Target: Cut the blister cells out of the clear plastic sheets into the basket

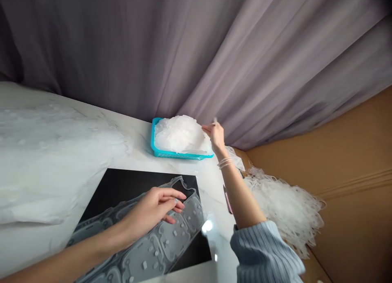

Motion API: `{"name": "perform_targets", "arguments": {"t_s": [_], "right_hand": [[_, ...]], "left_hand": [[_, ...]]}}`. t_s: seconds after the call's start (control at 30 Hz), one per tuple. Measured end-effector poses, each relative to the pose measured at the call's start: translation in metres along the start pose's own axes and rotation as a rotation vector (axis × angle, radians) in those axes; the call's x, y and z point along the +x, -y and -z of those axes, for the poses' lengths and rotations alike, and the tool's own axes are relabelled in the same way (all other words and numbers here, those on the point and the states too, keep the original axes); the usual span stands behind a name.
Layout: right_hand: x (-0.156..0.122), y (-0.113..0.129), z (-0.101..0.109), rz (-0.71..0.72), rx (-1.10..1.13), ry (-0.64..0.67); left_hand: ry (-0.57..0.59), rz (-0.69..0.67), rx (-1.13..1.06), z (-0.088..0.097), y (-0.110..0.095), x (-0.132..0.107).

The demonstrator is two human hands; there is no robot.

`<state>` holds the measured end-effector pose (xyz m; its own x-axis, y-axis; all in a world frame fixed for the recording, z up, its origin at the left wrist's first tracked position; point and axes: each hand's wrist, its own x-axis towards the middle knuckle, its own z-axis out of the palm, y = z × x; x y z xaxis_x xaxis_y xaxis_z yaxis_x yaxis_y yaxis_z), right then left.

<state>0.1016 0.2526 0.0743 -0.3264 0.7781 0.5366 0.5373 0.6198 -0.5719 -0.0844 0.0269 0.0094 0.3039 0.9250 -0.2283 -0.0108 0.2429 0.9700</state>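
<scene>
We see our right hand near the middle of the frame, up high. Its finger and thumb pinch a thin pale bit, and one fingertip is right at the edge of a white heap. The heap looks soft and bumpy, like many thin, cloudy flakes piled up. It sits in a small blue-green basket on a white marble worktop. Two thin bracelets circle our right wrist, and a blue knit sleeve covers the arm lower down.

Our left hand is at the bottom middle of the frame, open, with its fingers a little apart and curved. It is over a long, clear, gray sheet with small bumps, but we cannot tell if it touches. The sheet lies across a black board.

A big white sheet lies at the left. A stringy white pile lies at the right, beside a brown cardboard wall. A gray-purple cloth hangs along the top.
</scene>
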Motion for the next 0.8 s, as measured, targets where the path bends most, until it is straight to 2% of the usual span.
{"name": "perform_targets", "arguments": {"t_s": [0.1, 0.17, 0.23, 0.3, 0.4, 0.5, 0.6, 0.8], "right_hand": [[-0.015, 0.013, 0.019, -0.172, 0.169, -0.047], [-0.041, 0.026, 0.033, -0.261, 0.240, -0.054], [-0.080, 0.040, 0.039, -0.328, 0.281, -0.054], [-0.127, 0.054, 0.036, -0.391, 0.297, -0.028], [-0.197, 0.070, 0.023, -0.485, 0.271, 0.095], [-0.242, 0.077, 0.010, -0.533, 0.245, 0.170], [-0.261, 0.077, 0.001, -0.548, 0.247, 0.225], [-0.260, 0.080, -0.003, -0.407, 0.114, 0.287]], "left_hand": [[0.034, -0.360, 0.527, 0.001, 0.012, 0.000], [0.080, -0.610, 0.882, 0.001, 0.026, -0.002], [0.126, -0.744, 1.151, -0.002, 0.040, -0.004], [0.158, -0.772, 1.323, -0.005, 0.051, -0.007], [0.168, -0.760, 1.416, -0.011, 0.059, -0.011], [0.178, -0.754, 1.431, -0.015, 0.062, -0.013], [0.200, -0.725, 1.426, -0.019, 0.064, -0.016], [0.211, -0.666, 1.383, -0.022, 0.060, -0.021]]}}
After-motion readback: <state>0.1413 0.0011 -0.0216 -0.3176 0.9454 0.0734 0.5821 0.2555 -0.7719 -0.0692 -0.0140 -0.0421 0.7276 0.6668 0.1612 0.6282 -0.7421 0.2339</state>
